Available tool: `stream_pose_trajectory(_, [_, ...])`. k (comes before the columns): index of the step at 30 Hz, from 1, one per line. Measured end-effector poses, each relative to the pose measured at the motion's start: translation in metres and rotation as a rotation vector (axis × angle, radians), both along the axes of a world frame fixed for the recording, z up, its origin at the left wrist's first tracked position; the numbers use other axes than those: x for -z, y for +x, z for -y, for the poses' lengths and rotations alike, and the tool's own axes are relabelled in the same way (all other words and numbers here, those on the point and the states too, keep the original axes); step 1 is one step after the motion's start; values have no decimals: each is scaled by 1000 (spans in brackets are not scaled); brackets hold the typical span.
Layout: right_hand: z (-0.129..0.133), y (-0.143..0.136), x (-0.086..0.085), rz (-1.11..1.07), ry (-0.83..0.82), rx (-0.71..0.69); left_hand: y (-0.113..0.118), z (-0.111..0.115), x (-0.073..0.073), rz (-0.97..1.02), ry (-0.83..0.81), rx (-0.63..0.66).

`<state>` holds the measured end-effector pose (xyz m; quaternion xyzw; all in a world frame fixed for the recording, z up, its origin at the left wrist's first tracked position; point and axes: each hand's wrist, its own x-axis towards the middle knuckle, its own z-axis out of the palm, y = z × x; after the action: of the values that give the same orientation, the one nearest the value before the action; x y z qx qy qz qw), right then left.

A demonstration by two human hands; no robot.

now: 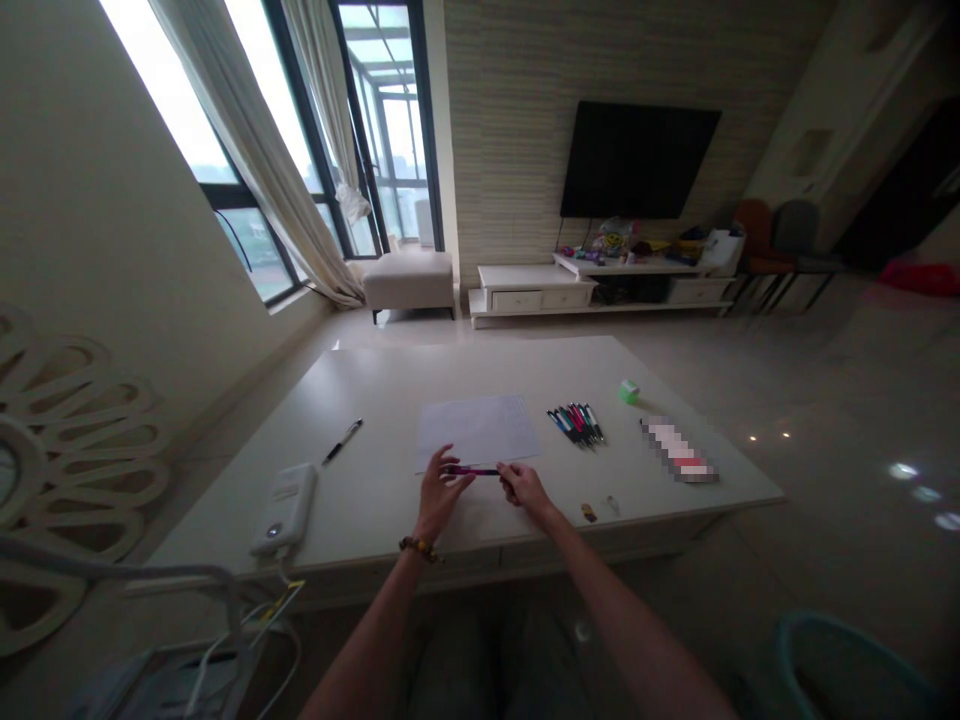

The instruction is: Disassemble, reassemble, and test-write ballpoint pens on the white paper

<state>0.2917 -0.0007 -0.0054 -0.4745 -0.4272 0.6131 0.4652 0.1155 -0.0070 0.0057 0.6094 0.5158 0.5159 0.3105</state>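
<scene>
A dark pen with a pink-purple part lies level between my two hands, just over the near edge of a white paper sheet. My right hand pinches its right end. At the other end my left hand has its fingers spread and curved around the pen's tip; whether they touch it cannot be made out. To the right of the paper lies a bunch of several pens in mixed colours. A single black and white pen rests on the table's left part.
The white table also bears a white power strip with cables at left, a green cube, a blurred-out packet and small brown and clear items at right. A bin stands lower right.
</scene>
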Motion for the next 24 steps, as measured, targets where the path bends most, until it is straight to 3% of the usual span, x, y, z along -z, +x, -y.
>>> stream_pose_trajectory(4, [-1,1,6,-11,13,-5,5,5,10,-475,156,16])
stream_pose_trajectory(7, [0,-5,10,-14,-47,85,9,7,16,-669,180,87])
stream_pose_trajectory(11, [-1,-19,16,67,-159,204,12,9,18,-743,225,113])
stream_pose_trajectory(16, [-2,-30,23,187,-36,324,13,13,16,-862,277,97])
stream_pose_trajectory(24, [6,-31,24,121,37,210,12,17,18,-916,216,54])
